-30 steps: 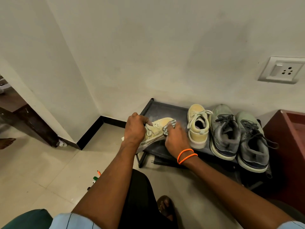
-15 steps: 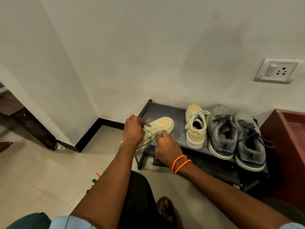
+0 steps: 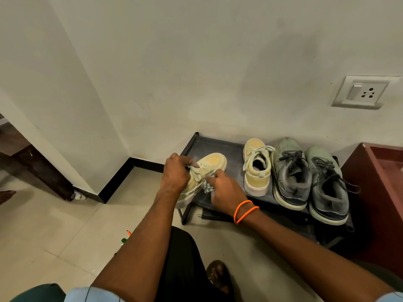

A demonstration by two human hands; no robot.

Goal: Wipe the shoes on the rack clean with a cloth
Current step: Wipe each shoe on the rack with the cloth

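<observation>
Hands are seen working at the left end of a low black metal shoe rack set against a pale wall. A pale yellow lace-up sneaker is held tilted over the rack's left front corner, toe pointing away toward the wall, heel end hanging past the rack edge. The left hand is curled round the sneaker's upper near the tongue and laces, gripping it. A small grey-and-white checked cloth is bunched in the curled fingers of the right hand and is pressed against the sneaker's right side, just above the sole. Two orange braided bands are worn on the right wrist.

On the rack's top shelf, to the right, the matching pale yellow sneaker is stood upright, heel toward the camera. Just beside it a pair of worn grey-green running shoes with dark laces is placed side by side, the two touching. A dark red wooden cabinet is seen at the rack's right end, and a white wall socket with switch is mounted on the wall above. A few coloured marker pens are lying on the tiled floor beside the left forearm.
</observation>
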